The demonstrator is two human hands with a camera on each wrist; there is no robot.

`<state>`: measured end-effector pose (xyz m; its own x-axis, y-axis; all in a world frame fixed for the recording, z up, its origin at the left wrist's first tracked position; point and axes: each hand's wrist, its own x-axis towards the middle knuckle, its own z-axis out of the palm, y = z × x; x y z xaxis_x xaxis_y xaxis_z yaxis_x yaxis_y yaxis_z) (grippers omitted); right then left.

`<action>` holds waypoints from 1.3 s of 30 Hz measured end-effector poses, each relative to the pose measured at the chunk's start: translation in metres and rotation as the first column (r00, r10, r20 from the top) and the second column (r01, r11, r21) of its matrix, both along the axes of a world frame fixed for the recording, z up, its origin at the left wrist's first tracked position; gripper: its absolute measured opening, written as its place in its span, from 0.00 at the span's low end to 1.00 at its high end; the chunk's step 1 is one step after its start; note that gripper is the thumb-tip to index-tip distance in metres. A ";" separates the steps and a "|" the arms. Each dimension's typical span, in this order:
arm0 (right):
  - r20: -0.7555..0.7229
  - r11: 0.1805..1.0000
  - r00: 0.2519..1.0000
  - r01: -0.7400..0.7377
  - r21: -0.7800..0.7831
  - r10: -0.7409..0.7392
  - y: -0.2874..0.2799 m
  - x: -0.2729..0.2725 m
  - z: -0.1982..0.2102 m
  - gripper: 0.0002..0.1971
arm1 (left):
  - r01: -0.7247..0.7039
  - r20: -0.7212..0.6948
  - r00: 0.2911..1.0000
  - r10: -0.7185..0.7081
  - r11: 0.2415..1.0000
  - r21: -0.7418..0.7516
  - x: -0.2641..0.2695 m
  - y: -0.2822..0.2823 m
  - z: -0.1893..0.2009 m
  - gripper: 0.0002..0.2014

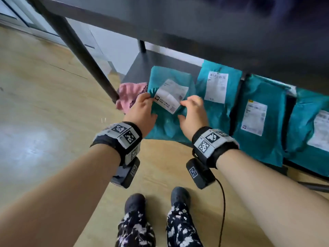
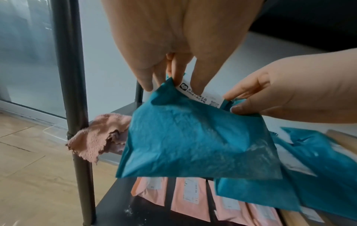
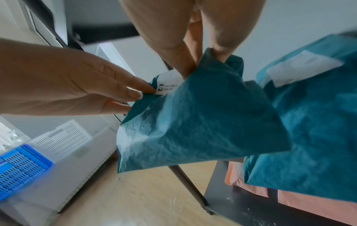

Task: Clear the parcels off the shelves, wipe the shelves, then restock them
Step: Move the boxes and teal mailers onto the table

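Both hands hold one teal parcel (image 1: 165, 125) with a white label (image 1: 170, 95) at the left end of the middle shelf (image 1: 135, 72). My left hand (image 1: 147, 98) pinches its upper left edge by the label. My right hand (image 1: 185, 106) pinches the upper right edge. In the left wrist view the teal parcel (image 2: 193, 137) hangs from my left hand (image 2: 170, 82), with the right hand (image 2: 270, 94) beside it. In the right wrist view the teal parcel (image 3: 203, 119) sags below my right hand (image 3: 204, 61). A pink cloth (image 1: 128, 97) lies crumpled on the shelf's left corner.
Three more teal parcels (image 1: 217, 86) lie in a row to the right on the same shelf. Pink parcels (image 2: 189, 198) fill the lower shelf, which has white specks on it. A dark shelf (image 1: 178, 24) hangs overhead, with a black post (image 1: 80, 50) at left. Blue crate (image 3: 19, 168) and white crate (image 3: 63, 137) stand on the floor.
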<state>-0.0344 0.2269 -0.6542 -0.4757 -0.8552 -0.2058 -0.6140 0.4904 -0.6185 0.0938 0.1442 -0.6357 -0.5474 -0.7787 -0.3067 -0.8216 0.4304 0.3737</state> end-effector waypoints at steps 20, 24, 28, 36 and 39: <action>-0.299 0.933 0.924 -0.132 0.334 0.238 -0.119 -0.002 -0.115 0.32 | 0.222 0.109 0.969 -0.221 0.975 -0.001 0.002 -0.109 -0.131 0.20; -0.188 0.918 0.958 -0.137 0.373 0.219 -0.132 -0.005 -0.124 0.32 | 0.213 0.120 0.970 -0.210 0.977 -0.015 0.003 -0.113 -0.133 0.22; -0.148 0.935 0.975 -0.108 0.338 0.166 -0.135 -0.005 -0.124 0.32 | 0.222 0.058 0.974 -0.220 0.974 -0.037 0.000 -0.114 -0.131 0.27; -0.172 0.920 0.964 -0.125 0.372 0.201 -0.106 0.002 -0.132 0.32 | 0.152 0.035 0.988 -0.151 0.988 -0.036 0.001 -0.118 -0.130 0.29; -0.157 0.921 0.972 -0.108 0.375 0.177 -0.107 0.002 -0.131 0.32 | 0.136 0.107 0.986 -0.129 0.989 -0.052 0.011 -0.120 -0.133 0.27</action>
